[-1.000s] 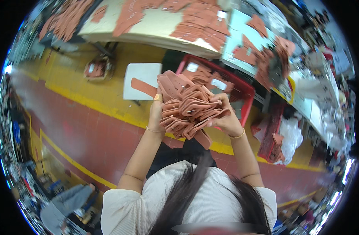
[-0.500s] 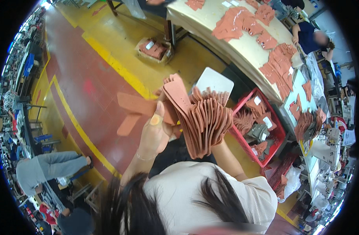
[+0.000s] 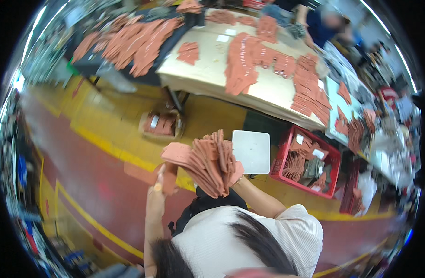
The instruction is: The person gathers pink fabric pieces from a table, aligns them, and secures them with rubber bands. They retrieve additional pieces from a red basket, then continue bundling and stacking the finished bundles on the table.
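My right hand is closed round one side of a thick fanned stack of reddish-brown cut pieces, held up before my body. The pieces look like thick cloth or leather, long and rounded at the ends; small holes show on one. To the left of the stack, my left hand pinches a flat reddish-brown cut piece, partly blurred. More of the same material shows beside its fingers, close to the stack's rounded end. Most fingers of my right hand are hidden behind the stack.
A white square stool stands just beyond my right hand. Right of it is a red crate holding brown and grey pieces. A cloth-covered table with brown pieces spans the back; a box sits below. A person stands behind it.
My view has swung, bringing more of the table in. My left hand has moved left from the stack with its piece. The stack has turned and sits lower in view.
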A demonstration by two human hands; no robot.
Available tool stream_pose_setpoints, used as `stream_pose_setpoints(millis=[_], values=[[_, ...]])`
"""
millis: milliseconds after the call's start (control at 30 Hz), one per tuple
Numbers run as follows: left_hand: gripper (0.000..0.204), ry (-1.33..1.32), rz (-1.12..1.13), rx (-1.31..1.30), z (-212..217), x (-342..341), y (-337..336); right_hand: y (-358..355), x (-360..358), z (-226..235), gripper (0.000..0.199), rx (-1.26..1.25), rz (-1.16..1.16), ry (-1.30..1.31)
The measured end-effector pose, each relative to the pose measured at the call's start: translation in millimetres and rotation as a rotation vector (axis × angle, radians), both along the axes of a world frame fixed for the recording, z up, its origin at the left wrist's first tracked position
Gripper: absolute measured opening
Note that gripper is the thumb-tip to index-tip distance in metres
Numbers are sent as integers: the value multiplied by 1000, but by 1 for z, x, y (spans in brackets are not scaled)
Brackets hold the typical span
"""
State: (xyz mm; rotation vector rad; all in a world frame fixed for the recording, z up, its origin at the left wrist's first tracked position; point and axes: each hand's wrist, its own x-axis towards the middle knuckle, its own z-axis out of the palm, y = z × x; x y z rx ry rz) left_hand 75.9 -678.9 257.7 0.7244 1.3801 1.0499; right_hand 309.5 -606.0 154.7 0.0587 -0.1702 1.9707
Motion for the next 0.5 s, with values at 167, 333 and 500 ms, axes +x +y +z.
stream_pose_setpoints(millis=[167, 333, 500], values=[[35, 344, -161, -74, -32, -83, 82, 56, 3, -30, 42, -383, 114, 119], [27, 353, -401, -310, -65, -119, 179, 89, 1, -37, 49, -225, -161, -101], [27, 359, -657, -300, -81, -122, 301, 142, -13, -29, 48, -312, -225, 62]])
